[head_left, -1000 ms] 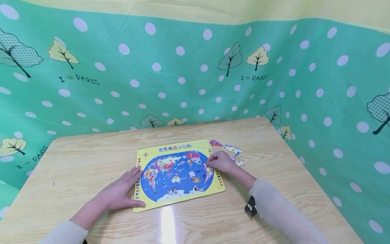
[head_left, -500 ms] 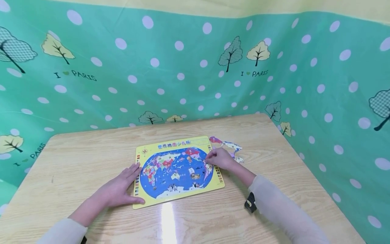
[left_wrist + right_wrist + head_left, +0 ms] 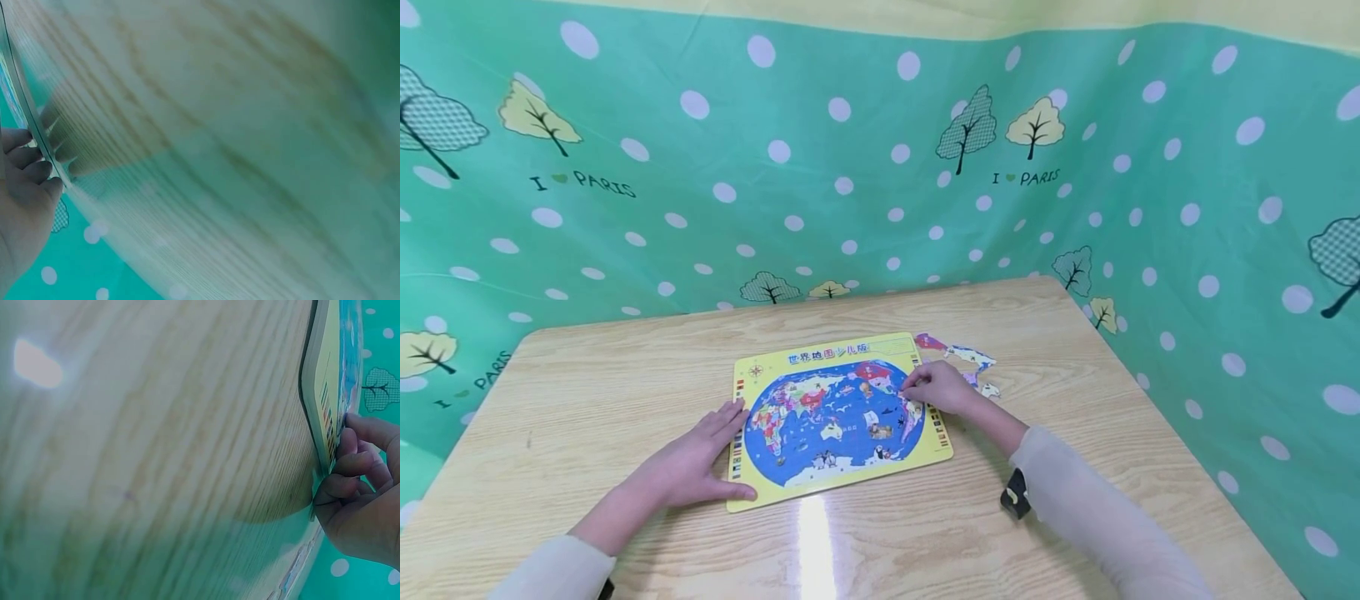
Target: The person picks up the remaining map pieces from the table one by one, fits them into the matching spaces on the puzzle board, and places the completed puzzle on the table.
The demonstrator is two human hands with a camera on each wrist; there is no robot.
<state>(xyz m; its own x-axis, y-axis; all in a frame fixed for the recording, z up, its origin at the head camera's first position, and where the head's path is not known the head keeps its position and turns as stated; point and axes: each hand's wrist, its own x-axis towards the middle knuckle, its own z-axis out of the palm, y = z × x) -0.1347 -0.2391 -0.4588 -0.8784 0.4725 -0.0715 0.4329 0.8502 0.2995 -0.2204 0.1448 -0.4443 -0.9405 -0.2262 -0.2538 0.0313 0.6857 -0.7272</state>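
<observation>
A yellow-bordered world map puzzle board (image 3: 767, 492) lies flat on the wooden table. My left hand (image 3: 694, 460) rests along its left edge, fingers extended and thumb on the lower left corner; the left wrist view shows those fingertips at the board's side. Over the upper right of the map, my right hand (image 3: 942, 388) pinches a small puzzle piece between thumb and index finger, mostly hidden by the fingers. In the right wrist view the right hand (image 3: 362, 481) is bent over the board's edge (image 3: 325, 425), its other fingers curled.
Several loose puzzle pieces lie just right of the board, among them a red one (image 3: 929, 342) and a white-and-blue one (image 3: 972, 357). Bare wooden table (image 3: 625, 375) surrounds the board. A green dotted curtain (image 3: 820, 167) hangs behind and to the right.
My right hand has shifted slightly left over the map, fingertips still pinched together. The left hand keeps its place on the board's edge. The head view has tilted down a little.
</observation>
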